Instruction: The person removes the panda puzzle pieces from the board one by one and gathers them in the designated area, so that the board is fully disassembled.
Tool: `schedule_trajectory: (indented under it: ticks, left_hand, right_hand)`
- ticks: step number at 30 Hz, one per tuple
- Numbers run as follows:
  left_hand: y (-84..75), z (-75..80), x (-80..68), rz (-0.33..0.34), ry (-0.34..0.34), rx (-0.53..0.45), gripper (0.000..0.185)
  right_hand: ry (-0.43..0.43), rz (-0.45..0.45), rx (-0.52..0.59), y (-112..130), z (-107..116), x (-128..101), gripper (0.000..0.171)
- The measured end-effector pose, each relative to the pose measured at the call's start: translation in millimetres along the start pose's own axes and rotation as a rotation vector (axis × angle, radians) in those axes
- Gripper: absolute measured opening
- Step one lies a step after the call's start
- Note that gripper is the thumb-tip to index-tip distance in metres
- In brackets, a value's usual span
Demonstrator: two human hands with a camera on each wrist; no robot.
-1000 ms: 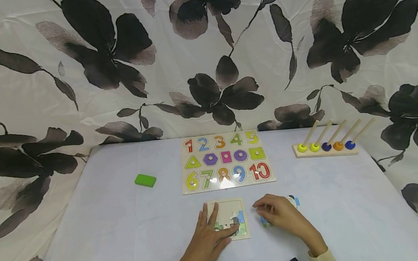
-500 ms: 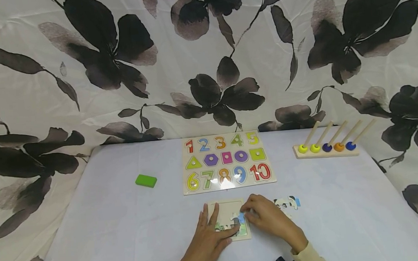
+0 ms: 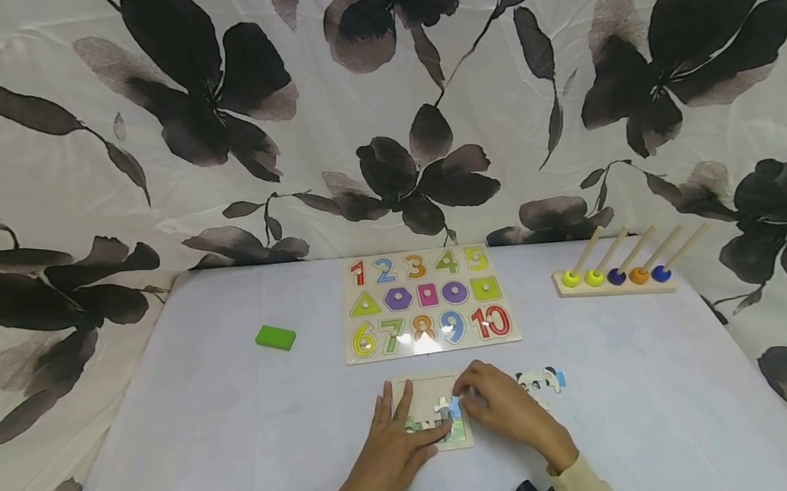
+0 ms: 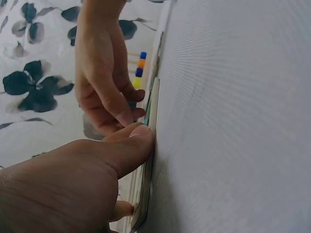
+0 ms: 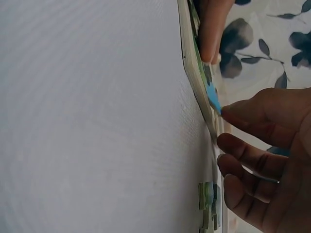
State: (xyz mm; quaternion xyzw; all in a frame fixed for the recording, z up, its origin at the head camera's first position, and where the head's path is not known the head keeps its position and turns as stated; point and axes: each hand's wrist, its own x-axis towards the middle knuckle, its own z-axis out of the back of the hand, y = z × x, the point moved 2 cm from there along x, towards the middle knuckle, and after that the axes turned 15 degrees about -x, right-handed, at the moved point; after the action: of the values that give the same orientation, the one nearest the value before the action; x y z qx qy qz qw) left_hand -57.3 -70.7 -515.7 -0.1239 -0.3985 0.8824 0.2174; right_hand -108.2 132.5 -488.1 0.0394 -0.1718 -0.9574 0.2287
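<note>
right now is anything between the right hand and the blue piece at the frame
Nothing visible: the right hand touches the blue piece at the right side of the wooden frame. The left hand rests on the frame, but not between them.

I have the left hand [image 3: 386, 440] spread at lower centre of my head view; right of it, the right hand [image 3: 499, 403] pinches, fingers bent.

We are resting our left hand [image 4: 80, 170] on a wooden board [image 4: 147, 182] while our right hand [image 4: 103, 77] is showing bent fingers close by, colored beads [image 4: 141, 63] standing behind.
</note>
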Motion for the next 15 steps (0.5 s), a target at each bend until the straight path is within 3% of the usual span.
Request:
schedule_trajectory:
  ticks: [15]
  left_hand:
    - [-1.4,0.5,0.4,-0.002,0.001,0.018,0.035]
  right_hand:
    - [0.041,0.007,0.187,-2.8,-0.6,0.5,0.013]
